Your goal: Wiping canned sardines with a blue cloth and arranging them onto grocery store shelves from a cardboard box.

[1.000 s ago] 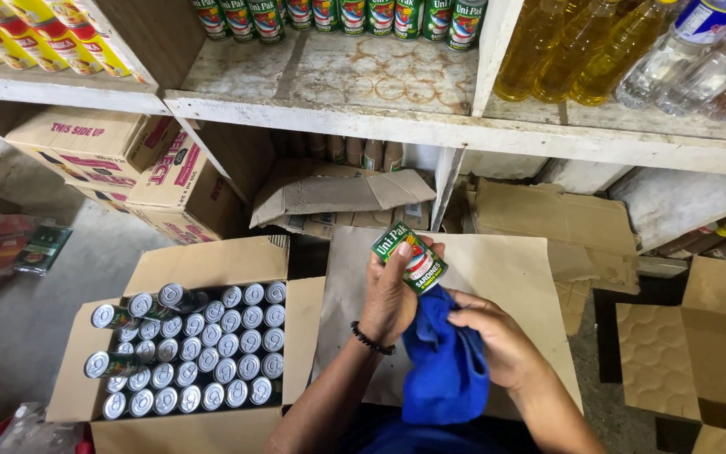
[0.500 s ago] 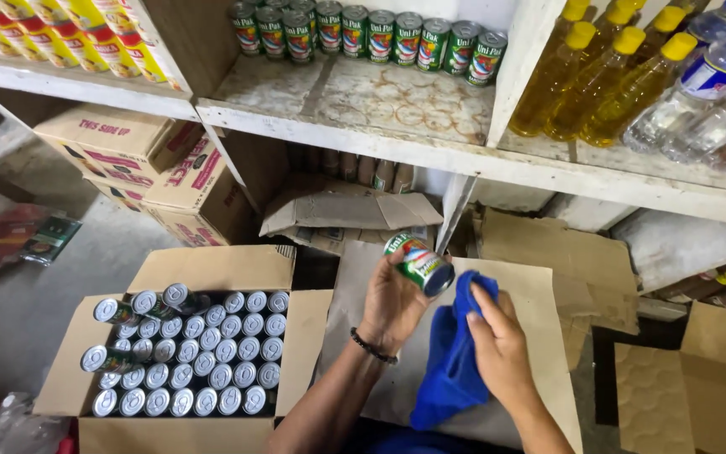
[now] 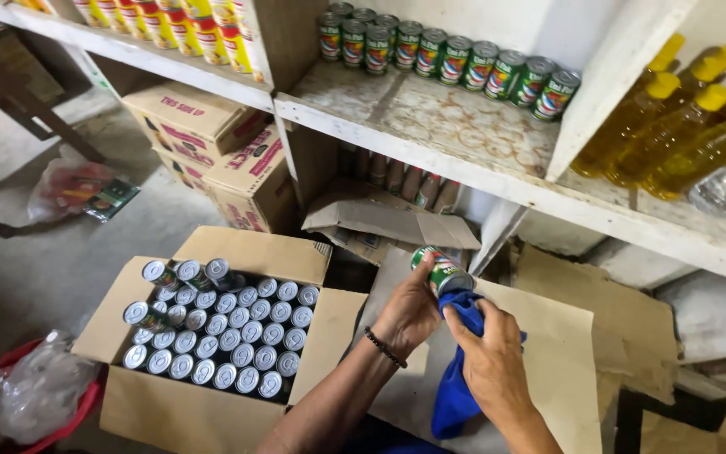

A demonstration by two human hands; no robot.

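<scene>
My left hand grips a green-labelled can — tilted. My right hand presses a blue cloth against it (open box of cans just left).

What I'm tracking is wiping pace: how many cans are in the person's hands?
1. A green-labelled can is in the left hand, above the blue cloth gripped by the right hand. No other held can shows.
</scene>
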